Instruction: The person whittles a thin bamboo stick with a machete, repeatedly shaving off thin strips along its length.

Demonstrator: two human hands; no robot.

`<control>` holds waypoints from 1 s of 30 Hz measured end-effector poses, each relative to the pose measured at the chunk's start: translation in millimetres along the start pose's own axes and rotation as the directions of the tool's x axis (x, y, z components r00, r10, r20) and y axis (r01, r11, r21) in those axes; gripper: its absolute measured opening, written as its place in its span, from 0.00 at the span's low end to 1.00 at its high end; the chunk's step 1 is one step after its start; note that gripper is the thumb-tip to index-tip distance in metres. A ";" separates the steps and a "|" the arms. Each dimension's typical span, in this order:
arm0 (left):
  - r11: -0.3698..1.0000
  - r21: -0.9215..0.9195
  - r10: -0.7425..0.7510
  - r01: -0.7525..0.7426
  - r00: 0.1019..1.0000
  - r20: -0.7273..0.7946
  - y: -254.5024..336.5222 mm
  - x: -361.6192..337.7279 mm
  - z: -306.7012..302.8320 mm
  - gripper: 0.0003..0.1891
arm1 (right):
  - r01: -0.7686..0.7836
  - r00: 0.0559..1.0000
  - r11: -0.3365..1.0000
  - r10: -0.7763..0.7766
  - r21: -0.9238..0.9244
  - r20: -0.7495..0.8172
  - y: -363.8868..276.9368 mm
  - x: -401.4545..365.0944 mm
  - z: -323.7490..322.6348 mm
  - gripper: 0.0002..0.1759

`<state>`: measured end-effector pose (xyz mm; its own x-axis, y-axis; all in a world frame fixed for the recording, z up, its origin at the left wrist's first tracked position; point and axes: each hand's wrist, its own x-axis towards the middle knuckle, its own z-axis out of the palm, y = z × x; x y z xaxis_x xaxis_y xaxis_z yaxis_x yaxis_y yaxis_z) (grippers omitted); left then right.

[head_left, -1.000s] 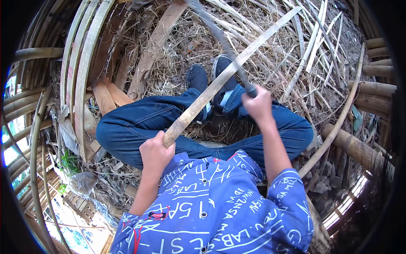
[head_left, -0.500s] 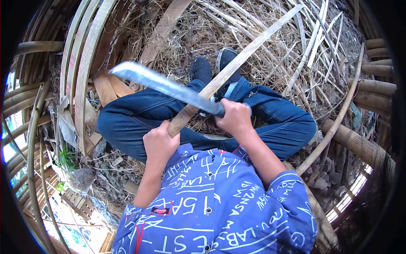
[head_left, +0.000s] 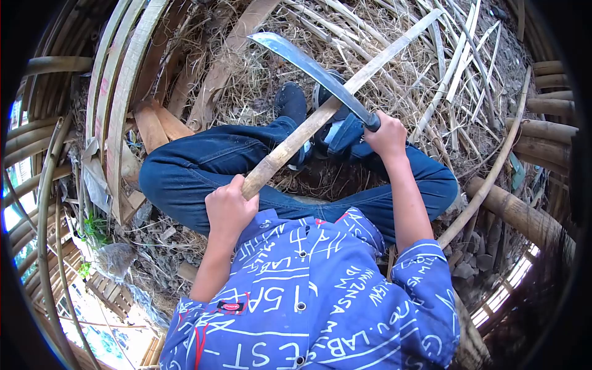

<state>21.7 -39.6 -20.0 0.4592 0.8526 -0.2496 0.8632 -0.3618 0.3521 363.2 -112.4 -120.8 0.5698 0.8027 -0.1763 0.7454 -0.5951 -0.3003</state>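
Observation:
My left hand [head_left: 231, 206] is closed round the near end of a long bamboo strip [head_left: 285, 150]. The strip slants away up and to the right, over my shoes. In my right hand [head_left: 387, 134] is the dark handle of a machete [head_left: 314, 69], with fingers wrapped round it. Its long curved blade points up and left and crosses over the strip about midway along. The blade's lower part overlaps the strip in this view.
My crossed legs [head_left: 197, 163] and dark shoes [head_left: 290, 102] lie below the strip. Fibrous shavings [head_left: 259, 74] cover the ground. Long slats [head_left: 126, 92] lean at the left, split strips [head_left: 459, 61] lie at the right, and a thick bamboo pole [head_left: 524, 213] sits at the lower right.
My right hand has moved up and right, away from me, carrying the machete farther along the strip. My left hand keeps its grip and has barely moved.

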 end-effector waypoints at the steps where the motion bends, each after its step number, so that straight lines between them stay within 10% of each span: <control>1: 1.000 0.001 0.004 -0.004 1.000 0.001 0.6 0.6 -0.5 0.13 | 0.005 1.000 1.000 -0.005 -0.014 -0.003 1.2 1.0 -0.3 0.13; 13: 1.000 -0.003 0.016 -0.016 1.000 0.011 -0.2 -2.1 -2.9 0.11 | -0.376 0.926 0.927 0.376 -0.001 -0.034 89.7 80.3 -41.3 0.15; 19: 0.999 0.030 0.009 -0.010 0.999 0.030 0.6 0.3 -2.7 0.11 | -0.328 0.943 0.943 0.322 -0.062 -0.085 91.6 86.0 -41.4 0.15; 24: 1.000 0.009 -0.030 0.029 0.970 0.243 0.9 10.3 -15.2 0.12 | -0.155 0.967 0.804 0.243 0.574 -0.078 72.1 46.0 6.9 0.09; 30: 0.937 -0.301 0.029 0.179 0.817 0.577 -11.0 37.2 -34.2 0.14 | -0.283 0.958 0.397 0.158 0.873 0.239 -12.6 -23.9 -1.0 0.18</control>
<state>22.0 9.0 -2.3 0.5207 0.4684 -0.7138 0.8278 -0.0725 0.5563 340.6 -124.2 -111.8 0.5809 0.6846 -0.4403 -0.1672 -0.4290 -0.8877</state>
